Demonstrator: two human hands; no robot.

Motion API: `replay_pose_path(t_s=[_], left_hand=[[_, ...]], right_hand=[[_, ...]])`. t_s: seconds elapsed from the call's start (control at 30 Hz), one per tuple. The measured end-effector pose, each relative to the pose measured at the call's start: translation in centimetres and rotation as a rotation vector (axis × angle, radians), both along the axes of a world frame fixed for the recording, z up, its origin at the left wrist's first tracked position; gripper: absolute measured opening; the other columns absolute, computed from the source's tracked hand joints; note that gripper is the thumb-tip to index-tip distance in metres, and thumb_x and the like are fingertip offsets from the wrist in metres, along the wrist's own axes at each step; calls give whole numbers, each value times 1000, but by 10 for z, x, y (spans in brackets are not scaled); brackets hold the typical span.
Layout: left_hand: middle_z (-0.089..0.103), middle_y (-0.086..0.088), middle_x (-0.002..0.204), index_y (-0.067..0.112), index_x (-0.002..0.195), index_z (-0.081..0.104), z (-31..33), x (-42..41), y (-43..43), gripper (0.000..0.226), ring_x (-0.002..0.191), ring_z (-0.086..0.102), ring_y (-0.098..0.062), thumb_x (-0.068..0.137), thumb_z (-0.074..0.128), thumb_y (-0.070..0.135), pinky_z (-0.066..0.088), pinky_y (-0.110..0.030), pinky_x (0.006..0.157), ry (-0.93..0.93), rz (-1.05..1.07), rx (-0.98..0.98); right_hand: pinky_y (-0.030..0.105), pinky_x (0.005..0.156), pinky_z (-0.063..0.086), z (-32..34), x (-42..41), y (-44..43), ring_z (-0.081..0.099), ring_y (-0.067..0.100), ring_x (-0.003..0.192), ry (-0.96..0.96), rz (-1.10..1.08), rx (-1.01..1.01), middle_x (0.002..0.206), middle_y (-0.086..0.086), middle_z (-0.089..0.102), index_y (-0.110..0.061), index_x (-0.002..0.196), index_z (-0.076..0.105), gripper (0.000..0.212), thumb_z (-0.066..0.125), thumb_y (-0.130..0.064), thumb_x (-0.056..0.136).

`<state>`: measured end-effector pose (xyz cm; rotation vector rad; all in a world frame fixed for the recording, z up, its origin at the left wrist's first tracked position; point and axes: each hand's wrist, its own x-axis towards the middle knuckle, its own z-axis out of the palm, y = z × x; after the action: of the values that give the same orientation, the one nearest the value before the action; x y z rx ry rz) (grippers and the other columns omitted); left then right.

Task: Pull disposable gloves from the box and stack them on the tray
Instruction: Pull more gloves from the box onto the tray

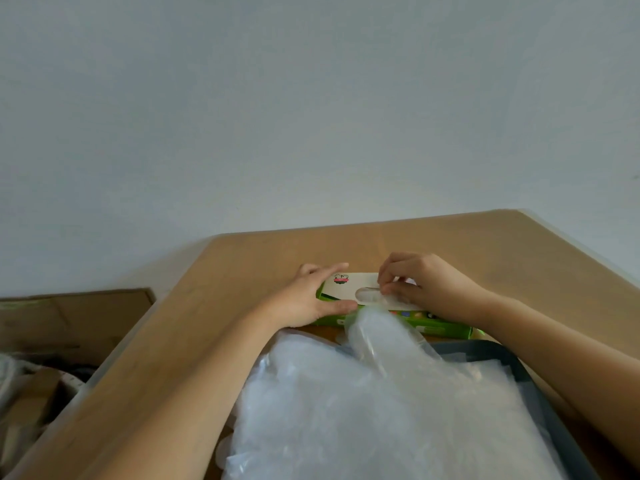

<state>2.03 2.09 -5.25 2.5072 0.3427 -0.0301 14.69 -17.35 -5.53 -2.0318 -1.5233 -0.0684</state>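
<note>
Head: left hand point(308, 299) flat on box point(445, 329); right hand point(426, 285) curled on glove point(377, 327)

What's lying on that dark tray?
A heap of clear plastic gloves covers the tray; only its dark right rim shows. The tray floor beneath is hidden.

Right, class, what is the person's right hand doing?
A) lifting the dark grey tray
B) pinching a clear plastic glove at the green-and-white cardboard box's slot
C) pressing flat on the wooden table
B: the right hand pinches the clear plastic glove at the oval slot of the green-and-white cardboard box; the left hand rests on that box.
</note>
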Motion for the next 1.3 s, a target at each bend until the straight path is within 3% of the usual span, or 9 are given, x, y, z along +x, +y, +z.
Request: replay_pose_path(t_s=[0.27,0.4,0.6,0.7,0.83,0.97,1.1,1.23,1.3], left_hand=[[29,2,134,44,143,32,7,-7,-4,71,129,37,-20,80,62,59,29,-27,109,90,-6,106],[24,-1,148,34,141,38,13,1,-10,68,137,32,-23,82,64,55,27,-33,113,76,-9,221],[43,3,143,24,141,36,5,15,-15,69,131,42,-19,85,61,55,36,-34,106,158,-28,205],[41,1,144,27,140,41,9,20,-11,70,137,35,-21,82,58,62,32,-39,110,122,10,262],[49,5,143,24,135,51,42,5,-23,75,134,39,-8,84,36,77,26,-25,109,-361,144,-132],[60,15,130,36,121,58,75,-29,-48,89,127,47,4,59,33,95,22,-27,113,-333,-84,-567],[63,9,127,26,129,57,82,-50,-78,74,120,56,-4,64,78,55,39,-37,109,-269,-152,-526],[71,1,91,5,99,69,82,-69,-99,48,87,65,-13,69,81,41,48,-27,78,-271,-51,-448],[70,-7,80,3,85,70,82,-79,-103,32,74,63,-15,79,75,34,47,-26,67,-305,69,-457]], right_hand=[[12,66,41,9,-3,-1,56,9,75,95,-166,59,86,-3,61,-19,78,59,15,58,-15,93],[21,71,50,9,-1,0,65,18,81,442,-245,206,85,6,67,-4,86,60,22,48,-17,99],[22,74,51,49,-4,-12,65,9,75,854,-10,601,73,-4,67,-7,82,59,26,41,-11,100],[21,70,50,81,-14,-26,60,11,72,730,41,595,72,-2,62,-9,80,58,26,42,-12,100],[29,67,40,102,-33,-43,48,13,66,381,-83,290,70,8,58,-10,78,58,25,48,-19,99],[23,63,39,111,-58,-50,46,8,58,351,-147,144,63,-5,57,-20,73,59,27,49,-21,98],[24,62,40,107,-80,-49,48,8,59,424,-140,94,64,-3,58,-19,75,62,26,51,-24,98],[36,72,46,94,-98,-54,62,20,70,604,-119,138,83,14,70,-3,92,66,33,49,-30,99],[35,79,52,91,-105,-66,70,19,81,719,-89,198,92,6,73,-11,102,68,47,49,-53,92]])
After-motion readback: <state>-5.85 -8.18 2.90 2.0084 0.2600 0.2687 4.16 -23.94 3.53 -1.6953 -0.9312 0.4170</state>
